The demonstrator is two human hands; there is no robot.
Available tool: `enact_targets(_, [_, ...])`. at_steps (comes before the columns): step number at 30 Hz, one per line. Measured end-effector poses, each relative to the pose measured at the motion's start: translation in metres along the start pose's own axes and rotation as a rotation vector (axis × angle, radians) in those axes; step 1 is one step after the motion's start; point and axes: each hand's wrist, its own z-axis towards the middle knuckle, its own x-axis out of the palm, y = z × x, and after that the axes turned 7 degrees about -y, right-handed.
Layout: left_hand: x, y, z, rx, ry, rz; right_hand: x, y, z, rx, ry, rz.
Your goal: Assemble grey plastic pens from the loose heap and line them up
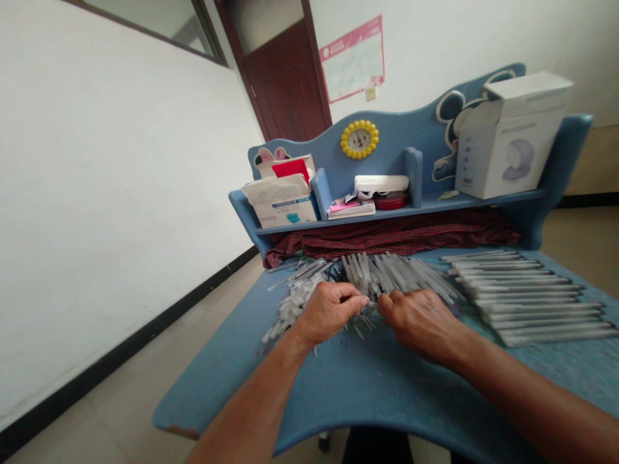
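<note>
A loose pile of thin clear plastic tubes (pixel 387 274) lies across the middle of the blue desk (pixel 348 386). My left hand (pixel 329 312) rests at the pile's near edge, fingers curled and pinched together on a few of the tubes. My right hand (pixel 418 319) is right beside it, knuckles up, fingers bent down into the same pile; what they grip is hidden. To the right, filled clear sleeves (pixel 527 296) lie stacked in neat rows.
A red checked cloth (pixel 387 235) lies under the desk's blue shelf (pixel 411 209). On the shelf stand a white box (pixel 507 135), a mask box (pixel 285 206), booklets and a yellow clock (pixel 359 138). A white wall is at left, a dark door behind.
</note>
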Motion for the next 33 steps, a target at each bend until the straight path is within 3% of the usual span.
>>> enact_targets(33, [-0.0026, -0.0001, -0.0006, 0.034, -0.038, 0.007, 0.0035, -0.0016, -0.0004, -0.001, -0.043, -0.001])
